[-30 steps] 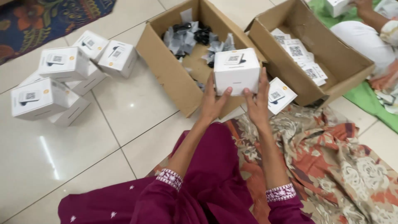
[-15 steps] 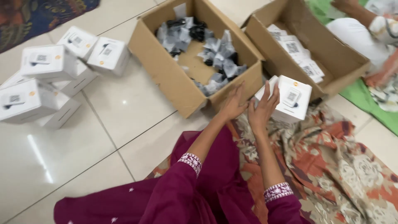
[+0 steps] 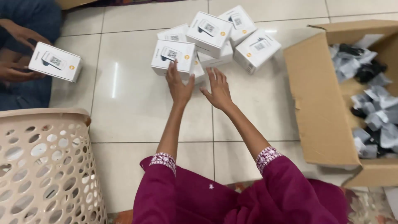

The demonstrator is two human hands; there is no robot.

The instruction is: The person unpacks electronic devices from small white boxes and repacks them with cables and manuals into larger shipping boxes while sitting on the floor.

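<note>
At the far left we see another person's hands [image 3: 18,56] holding a white box [image 3: 55,61] with a small orange dot; below them stands a cream plastic basket [image 3: 45,166] full of round holes. Moving right, both our arms stretch forward over the pale tiled floor [image 3: 132,103], sleeves magenta with embroidered cuffs. Our left hand [image 3: 179,85] is open, fingers straight and together, fingertips touching the near edge of the front white box [image 3: 173,56]; it grips nothing. Our right hand [image 3: 217,89] is open too, fingers spread, palm down, just short of the pile of boxes [image 3: 215,39] and holding nothing. The front box lies flat on the floor, its long axis running left to right, its printed top face up, showing a dark device picture and an orange dot. The other boxes are heaped behind and beside it at mixed angles. At the right an open cardboard carton [image 3: 315,108] holds grey and black wrapped pieces [image 3: 373,108].
</note>
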